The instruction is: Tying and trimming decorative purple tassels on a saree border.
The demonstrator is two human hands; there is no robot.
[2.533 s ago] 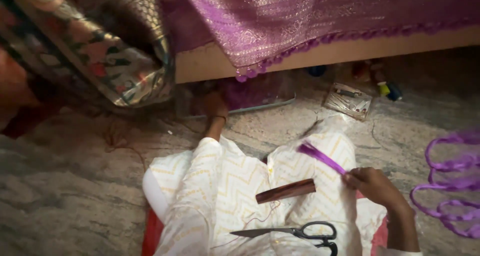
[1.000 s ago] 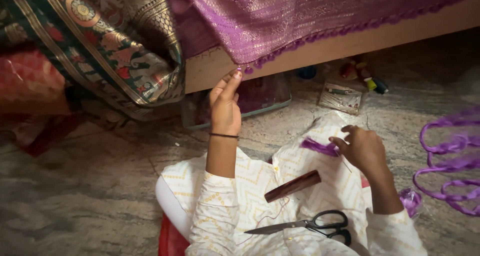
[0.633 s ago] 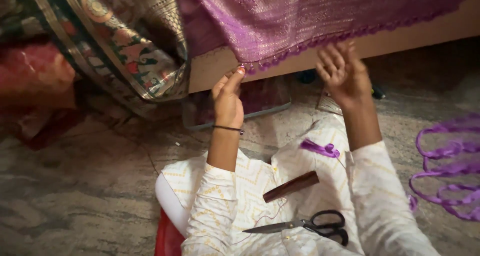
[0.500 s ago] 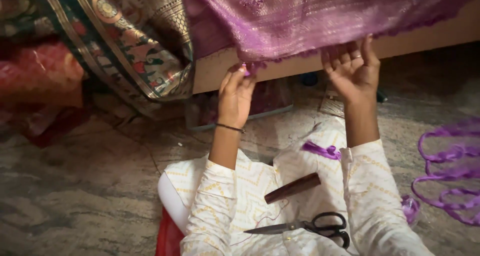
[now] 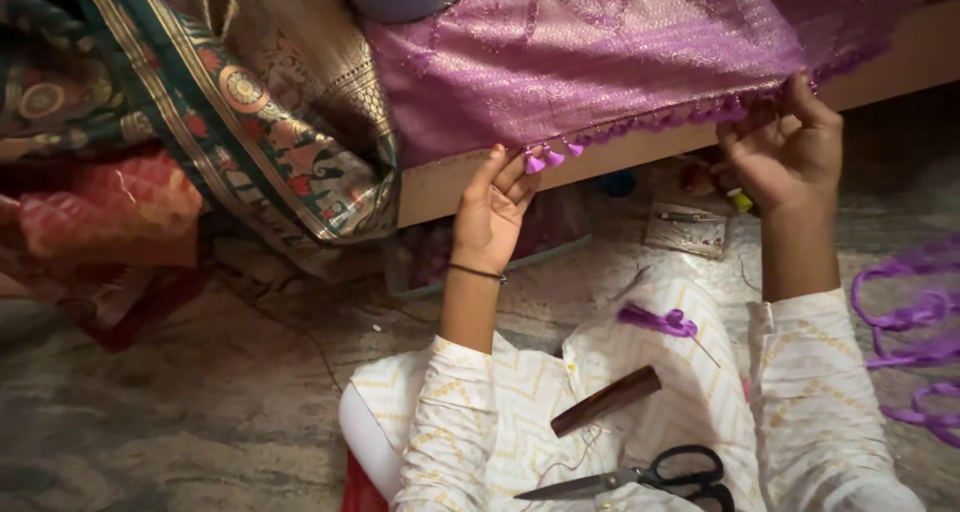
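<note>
Both hands pinch the tasselled edge of a purple cloth (image 5: 620, 62): left hand (image 5: 490, 212) near its corner, right hand (image 5: 785, 147) farther along; scissors (image 5: 640, 472) on lap.

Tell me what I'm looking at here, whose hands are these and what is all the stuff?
The picture comes from a camera worn on a person's head, looking down, so the two hands are that person's own. The person sits on the floor in front of a low wooden edge. A shiny purple cloth hangs over it, with little tassels along its hem. The left hand pinches the hem by a tassel, and the right hand holds the hem further along. On the person's lap lie black-handled scissors, a brown stick-like piece and a small bunch of purple thread. Purple ribbon curls on the floor at the right. A green patterned cloth hangs at the left.
</note>
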